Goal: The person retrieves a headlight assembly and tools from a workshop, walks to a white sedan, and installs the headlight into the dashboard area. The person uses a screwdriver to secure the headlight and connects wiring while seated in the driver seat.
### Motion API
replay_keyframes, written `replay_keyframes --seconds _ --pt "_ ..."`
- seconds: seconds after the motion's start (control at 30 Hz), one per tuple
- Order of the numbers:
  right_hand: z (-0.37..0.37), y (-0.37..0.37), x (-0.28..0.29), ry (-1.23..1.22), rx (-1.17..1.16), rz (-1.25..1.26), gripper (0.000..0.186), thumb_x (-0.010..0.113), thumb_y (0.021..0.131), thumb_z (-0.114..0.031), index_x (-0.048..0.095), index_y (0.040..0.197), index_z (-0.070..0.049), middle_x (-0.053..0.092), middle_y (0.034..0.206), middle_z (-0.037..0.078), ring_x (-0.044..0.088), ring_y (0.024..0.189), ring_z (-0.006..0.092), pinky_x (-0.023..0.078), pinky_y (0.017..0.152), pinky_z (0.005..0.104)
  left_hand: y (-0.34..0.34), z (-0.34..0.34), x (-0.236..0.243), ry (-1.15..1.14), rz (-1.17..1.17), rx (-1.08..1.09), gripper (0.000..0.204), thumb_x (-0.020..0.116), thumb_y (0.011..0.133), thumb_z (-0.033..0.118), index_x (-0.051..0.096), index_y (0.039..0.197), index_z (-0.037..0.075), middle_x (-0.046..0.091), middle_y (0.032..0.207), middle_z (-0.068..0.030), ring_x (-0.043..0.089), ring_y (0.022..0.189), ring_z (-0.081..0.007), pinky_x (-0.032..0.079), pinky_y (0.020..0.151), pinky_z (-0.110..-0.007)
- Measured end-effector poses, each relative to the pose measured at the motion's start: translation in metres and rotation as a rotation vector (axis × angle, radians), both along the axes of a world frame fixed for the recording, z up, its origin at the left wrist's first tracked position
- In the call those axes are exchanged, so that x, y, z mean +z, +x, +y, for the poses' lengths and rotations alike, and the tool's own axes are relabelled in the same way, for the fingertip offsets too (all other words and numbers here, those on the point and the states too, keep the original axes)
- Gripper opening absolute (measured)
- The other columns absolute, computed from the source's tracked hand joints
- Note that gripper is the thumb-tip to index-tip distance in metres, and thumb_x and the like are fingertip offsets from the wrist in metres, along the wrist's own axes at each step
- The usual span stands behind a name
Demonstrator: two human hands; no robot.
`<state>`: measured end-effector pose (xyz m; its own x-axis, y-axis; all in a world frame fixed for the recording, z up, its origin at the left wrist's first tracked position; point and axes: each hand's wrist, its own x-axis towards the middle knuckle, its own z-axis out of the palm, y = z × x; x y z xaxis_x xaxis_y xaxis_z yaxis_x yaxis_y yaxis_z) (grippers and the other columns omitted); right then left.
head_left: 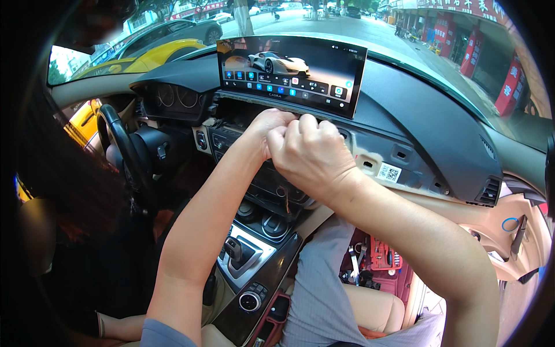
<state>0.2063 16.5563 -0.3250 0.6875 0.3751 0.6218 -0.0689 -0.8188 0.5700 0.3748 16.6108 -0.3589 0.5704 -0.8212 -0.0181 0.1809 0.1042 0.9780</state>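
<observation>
1. Screen: standing on the dash top, centre, lit, showing a car picture and a row of icons.
2. Left hand: up at the screen's lower edge, fingers mostly hidden. Can't tell whether its grip is pinching anything.
3. Right hand: just beside the left, fingers curled in. Can't tell what, if anything, its grip has.
4. Done, by the look of it: screen in place and powered.
5. Left, my read: the area under it. Dark gap open below the screen; passenger-side dash section bare, with clip holes and a label showing, so trim probably needs fitting.
6. Red tool case open in the passenger footwell. Final fixing of screen: can't confirm, hands block it.
</observation>
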Motion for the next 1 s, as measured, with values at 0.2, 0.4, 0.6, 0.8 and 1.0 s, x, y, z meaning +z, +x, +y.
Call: replay_keyframes --seconds 0.2,0.4,0.6,0.8,1.0 --pt "0.001 -0.005 -0.003 0.035 -0.018 -0.015 0.015 0.064 0.082 -0.021 0.061 0.087 -0.007 0.061 0.081 0.006 0.06 0.078 0.0178 0.045 0.054 0.0291 -0.003 0.003 0.008 0.238 -0.318 0.068 0.011 0.064 0.094 0.013 0.067 0.089 0.003 0.068 0.083 -0.0092 0.065 0.07 -0.016 0.052 0.059 -0.03" --pt "0.0 -0.006 -0.005 0.078 -0.008 0.019 0.015 0.063 0.081 -0.021 0.062 0.088 -0.008 0.06 0.089 0.007 0.056 0.083 0.0186 0.042 0.057 0.0309 -0.014 0.013 0.015 0.188 -0.382 -0.011 0.013 0.061 0.095 0.012 0.069 0.096 0.003 0.069 0.09 -0.0072 0.065 0.077 -0.0159 0.053 0.067 -0.033" --pt "-0.003 -0.007 -0.007 0.158 -0.019 0.019 0.019 0.063 0.079 -0.019 0.067 0.085 -0.002 0.064 0.071 0.01 0.059 0.065 0.0196 0.041 0.056 0.0325 -0.022 0.011 0.011 0.199 -0.586 -0.061 0.01 0.062 0.091 0.01 0.07 0.095 0.005 0.068 0.089 -0.0044 0.061 0.079 -0.0139 0.051 0.069 -0.035" --pt "-0.008 -0.01 -0.013 0.12 0.102 -0.128 0.016 0.062 0.08 -0.022 0.062 0.085 -0.007 0.062 0.085 0.01 0.059 0.079 0.0217 0.041 0.055 0.0315 -0.029 0.009 0.01 0.214 -0.618 -0.014 0.009 0.061 0.093 0.009 0.069 0.094 0.006 0.068 0.086 -0.0038 0.06 0.077 -0.014 0.05 0.065 -0.035" --pt "-0.018 -0.015 -0.026 0.199 0.03 -0.131 0.019 0.063 0.078 -0.022 0.063 0.081 -0.003 0.063 0.07 0.009 0.059 0.068 0.022 0.039 0.054 0.034 -0.025 0.004 0.014 0.266 -0.293 0.031 0.016 0.06 0.095 0.01 0.07 0.106 0.003 0.07 0.094 -0.0045 0.063 0.081 -0.0136 0.051 0.071 -0.032"
